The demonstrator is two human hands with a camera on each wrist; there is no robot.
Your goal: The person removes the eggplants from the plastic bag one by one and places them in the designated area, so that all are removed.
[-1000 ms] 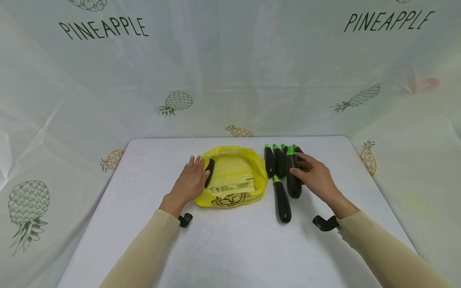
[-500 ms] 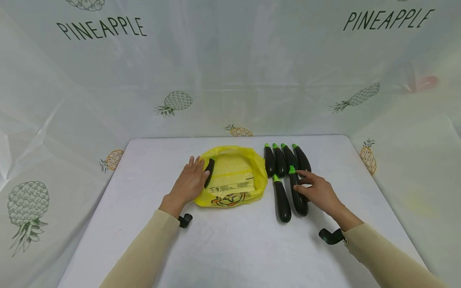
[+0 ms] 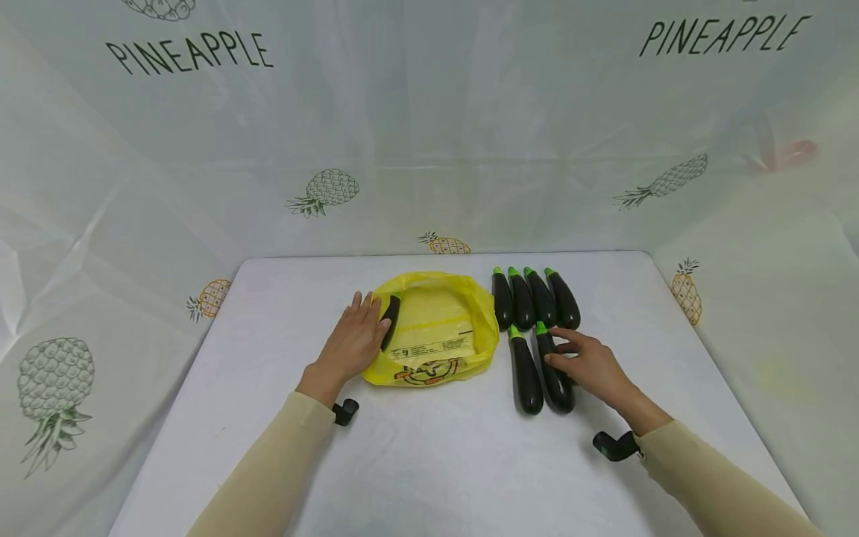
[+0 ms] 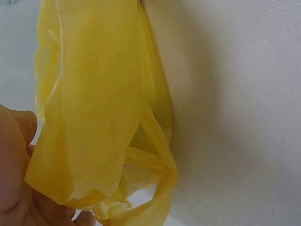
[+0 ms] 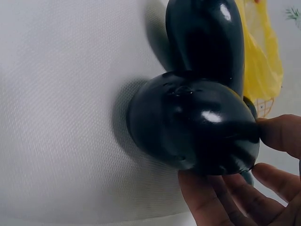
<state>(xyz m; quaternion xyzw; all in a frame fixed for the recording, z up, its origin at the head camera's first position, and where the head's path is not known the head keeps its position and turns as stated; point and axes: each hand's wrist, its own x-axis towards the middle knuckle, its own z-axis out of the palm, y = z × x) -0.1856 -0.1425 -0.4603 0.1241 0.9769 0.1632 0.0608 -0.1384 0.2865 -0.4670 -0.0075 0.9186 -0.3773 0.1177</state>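
Note:
On the table lies a yellow plastic bag [image 3: 429, 328] with its mouth spread wide. My left hand [image 3: 353, 337] holds the bag's left rim, thumb inside and fingers along the outside. Beside that thumb, a dark curved shape [image 3: 391, 323] shows inside the mouth. With thumb and fingertips, my right hand [image 3: 590, 365] grips a dark eggplant [image 3: 555, 380] from its right side; its rounded end [image 5: 193, 125] fills the middle of the right wrist view. Just left of it lies another eggplant [image 3: 526, 377], green cap pointing away from me. The left wrist view shows the bag's side [image 4: 99, 94] and loose handle.
Behind the gripped eggplant, several more eggplants [image 3: 522, 300] lie side by side, caps toward the back edge, the leftmost close against the bag. The white table [image 3: 429, 462] backs onto a curtain [image 3: 429, 134] printed with pineapples.
My right hand has brought its eggplant from over the back row toward me and down, alongside the front one. The left hand and bag have stayed put.

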